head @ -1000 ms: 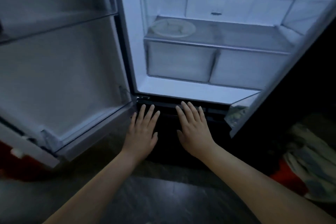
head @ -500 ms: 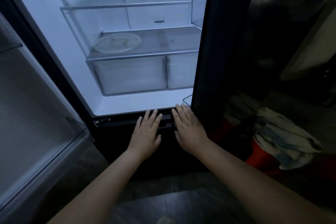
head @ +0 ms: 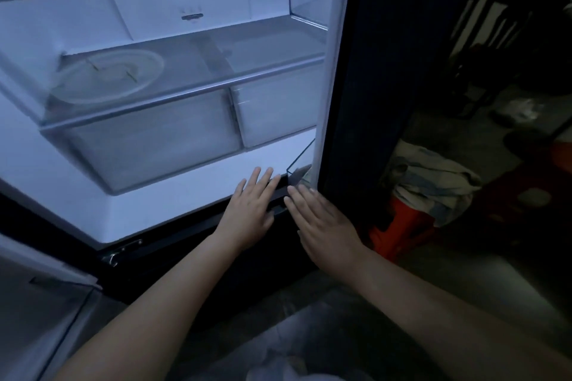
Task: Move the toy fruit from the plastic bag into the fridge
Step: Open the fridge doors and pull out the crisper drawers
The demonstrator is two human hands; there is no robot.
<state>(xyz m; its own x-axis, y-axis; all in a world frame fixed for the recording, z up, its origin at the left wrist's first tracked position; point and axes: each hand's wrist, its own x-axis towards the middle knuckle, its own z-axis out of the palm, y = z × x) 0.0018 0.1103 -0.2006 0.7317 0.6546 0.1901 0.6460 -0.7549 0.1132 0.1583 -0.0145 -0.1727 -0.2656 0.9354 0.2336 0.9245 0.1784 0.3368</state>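
Note:
The fridge (head: 192,195) stands open and lit, its white interior filling the upper left. A round white plate (head: 105,80) lies on the glass shelf above two closed drawers (head: 154,139). My left hand (head: 250,210) and my right hand (head: 322,223) are stretched out flat, side by side, in front of the dark strip below the fridge's bottom edge; both hold nothing. At the bottom edge of the view a pale, crinkled thing (head: 297,371) shows, perhaps the plastic bag. No toy fruit is visible.
The right fridge door (head: 359,71) stands edge-on just right of my right hand, with a clear door bin (head: 298,173) at its foot. The left door (head: 37,303) is open at lower left. A red stool (head: 399,229) with folded cloth (head: 433,182) stands on the dark floor to the right.
The view has swung to the right and nearer the fridge. Both hands stayed flat and empty, shifting right toward the right door's foot.

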